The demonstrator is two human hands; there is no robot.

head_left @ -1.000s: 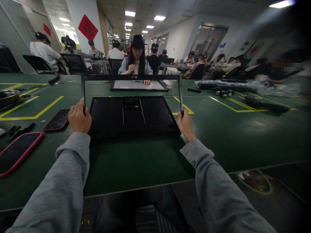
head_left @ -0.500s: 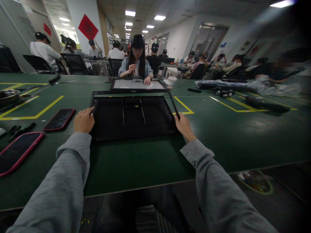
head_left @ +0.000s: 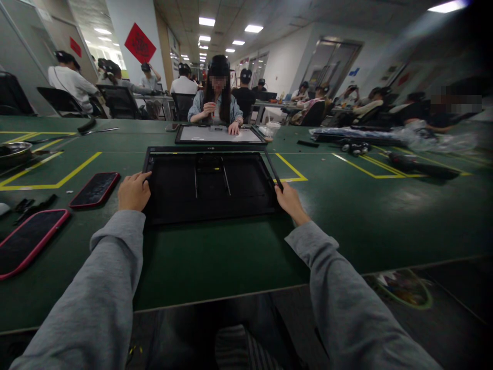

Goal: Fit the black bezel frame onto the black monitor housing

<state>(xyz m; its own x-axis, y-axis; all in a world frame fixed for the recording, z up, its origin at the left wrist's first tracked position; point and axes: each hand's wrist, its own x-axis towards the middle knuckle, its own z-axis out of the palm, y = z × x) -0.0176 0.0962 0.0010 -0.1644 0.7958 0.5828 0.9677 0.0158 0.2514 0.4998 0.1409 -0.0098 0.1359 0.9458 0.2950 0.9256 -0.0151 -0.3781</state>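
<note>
A black monitor back panel (head_left: 210, 187) lies flat on the green table (head_left: 231, 257) in front of me. A thin black bezel frame (head_left: 210, 150) rests on top of it, nearly flat. My left hand (head_left: 133, 191) grips the frame's left side with curled fingers. My right hand (head_left: 289, 201) pinches the frame's right side near the front corner. Both arms wear grey sleeves.
Two phones in red cases (head_left: 94, 189) (head_left: 29, 239) lie to the left, with small black parts (head_left: 29, 206) beside them. Across the table a person works on a white panel (head_left: 219, 134). Yellow tape lines mark the table. More black parts (head_left: 354, 148) lie right.
The bezel frame stood upright in both hands a second ago. It has been tilted down and away onto the back panel, and both hands have sunk with it.
</note>
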